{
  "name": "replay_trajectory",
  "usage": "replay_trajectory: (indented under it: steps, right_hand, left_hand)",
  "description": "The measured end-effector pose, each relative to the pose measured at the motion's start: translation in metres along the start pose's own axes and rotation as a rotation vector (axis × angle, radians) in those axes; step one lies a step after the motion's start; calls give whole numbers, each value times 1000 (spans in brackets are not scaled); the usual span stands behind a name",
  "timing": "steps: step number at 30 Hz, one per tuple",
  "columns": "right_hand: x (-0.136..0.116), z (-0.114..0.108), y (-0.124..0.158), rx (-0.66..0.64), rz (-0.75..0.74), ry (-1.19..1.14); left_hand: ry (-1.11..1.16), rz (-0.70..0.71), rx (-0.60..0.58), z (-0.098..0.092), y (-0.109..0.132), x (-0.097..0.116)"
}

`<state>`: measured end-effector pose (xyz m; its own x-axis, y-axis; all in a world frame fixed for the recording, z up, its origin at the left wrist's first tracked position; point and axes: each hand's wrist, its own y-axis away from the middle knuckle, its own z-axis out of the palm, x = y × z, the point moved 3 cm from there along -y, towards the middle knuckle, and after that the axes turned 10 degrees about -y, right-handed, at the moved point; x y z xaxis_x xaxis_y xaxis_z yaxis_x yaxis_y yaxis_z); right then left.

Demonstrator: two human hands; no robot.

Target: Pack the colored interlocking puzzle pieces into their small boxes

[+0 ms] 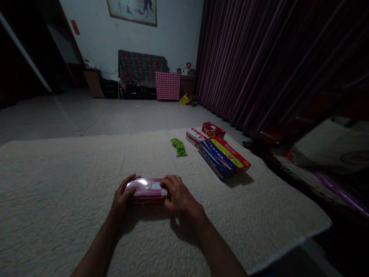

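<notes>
A red box [145, 188] with a shiny top and a white label lies between my two hands, over the cream quilted cover [72, 200]. My left hand [123, 194] grips its left end, the thumb resting along the near top edge. Around the right end my right hand [180, 195] is closed, fingers on the top by the label. Ahead and to the right sits a small bunch of green plastic pieces [179, 147]. Farther right stand a blue box [216, 157], a red and yellow box [230, 154], a white and red box [196, 136] and another red box [213, 130].
The cover ends in a sloping edge on the right, beside dark furniture with a purple roll [340, 192]. Purple curtains [230, 54] hang at the right. Beyond the cover, a tiled floor [135, 115] reaches a low cabinet [138, 91] with a checked cloth [167, 85].
</notes>
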<state>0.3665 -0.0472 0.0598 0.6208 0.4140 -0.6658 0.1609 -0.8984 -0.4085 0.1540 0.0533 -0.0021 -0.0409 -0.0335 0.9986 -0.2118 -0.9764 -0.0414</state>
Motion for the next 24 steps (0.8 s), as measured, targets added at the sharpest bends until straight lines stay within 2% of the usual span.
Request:
replay_trajectory:
  steps: [8,14,16,19,20,22,24]
  right_hand:
    - [-8,-11,3,-67,41,-5]
    - [4,-15,6,-134,52,-192]
    - [13,-21,5,-120,61,-228]
    - [26,-40,-5,-79,43,-243]
    - [30,-48,-9,-57,42,-238]
    - [39,-64,-17,-12,64,-218]
    - [49,-78,-24,37,90,-184]
  left_hand:
    - [18,-54,15,1,2,1]
    - [42,-97,35,7,3,6]
    - [17,-93,14,11,-6,13]
    - [33,-94,-52,27,-30,30]
    - [69,-91,-38,34,-40,35]
    - [175,1,18,51,-58,44]
    - [237,68,102,68,-74,44]
